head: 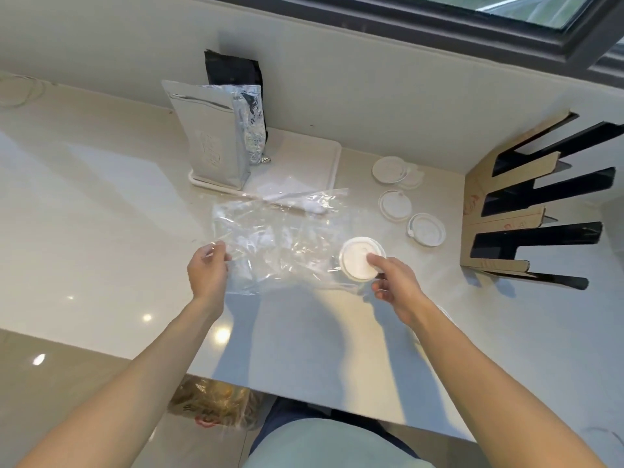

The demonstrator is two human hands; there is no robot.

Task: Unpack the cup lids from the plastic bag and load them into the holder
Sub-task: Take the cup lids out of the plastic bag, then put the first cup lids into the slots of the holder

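Note:
A clear plastic bag (277, 238) lies crumpled on the pale counter. My left hand (207, 275) pinches its near left edge. My right hand (395, 285) grips a white cup lid (356, 260) at the bag's right end, thumb on top of the lid. Several more white lids lie loose on the counter: one (388, 169) far back, one (394, 205) in the middle, one (426, 229) nearest the holder. The cardboard lid holder (499, 211) with black slots stands at the right against the wall.
A silver foil pouch (211, 143) and a black pouch (233, 70) stand on a white tray (304, 157) behind the bag. A window frame (439, 32) runs along the top. Below the counter's near edge, a brown bag (212, 403) lies on the floor.

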